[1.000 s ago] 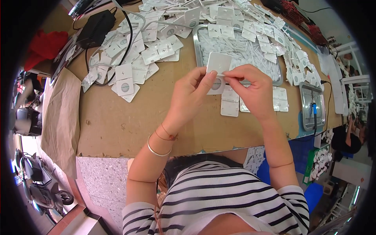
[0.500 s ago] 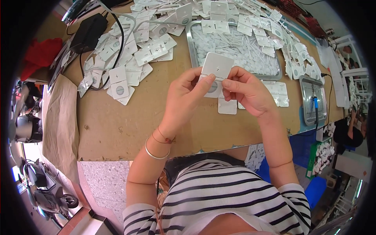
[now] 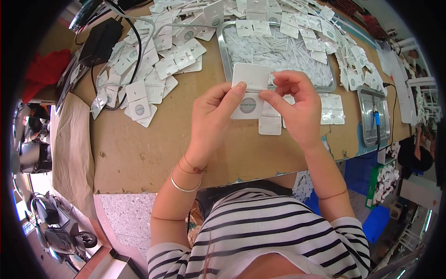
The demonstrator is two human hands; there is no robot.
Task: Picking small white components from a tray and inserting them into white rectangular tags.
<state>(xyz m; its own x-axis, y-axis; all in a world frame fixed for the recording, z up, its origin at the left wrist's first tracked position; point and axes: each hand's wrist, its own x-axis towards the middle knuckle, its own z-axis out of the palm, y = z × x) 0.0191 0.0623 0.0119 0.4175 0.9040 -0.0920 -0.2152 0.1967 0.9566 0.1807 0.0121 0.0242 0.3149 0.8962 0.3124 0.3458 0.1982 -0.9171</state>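
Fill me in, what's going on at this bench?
A person holds a white two-panel piece in the left hand; the right hand is at its right edge, its grip unclear. Beyond, a metal tray holds small white parts. Similar pieces lie heaped to the left. A blue-handled tool rests on a smaller tray at right.

1. Bare cardboard (image 3: 139,160) leaves a wide lane left of the left hand (image 3: 214,109) and below both hands.
2. Farther left, heaped white panels (image 3: 179,60) and a looping black cable (image 3: 138,46) obstruct.
3. Ahead, a metal tray's rim (image 3: 225,56) stands behind the held panel (image 3: 251,76).
4. Rightward, flat panels (image 3: 331,109) (low ones) precede a narrow gap, then a small tray (image 3: 368,128).
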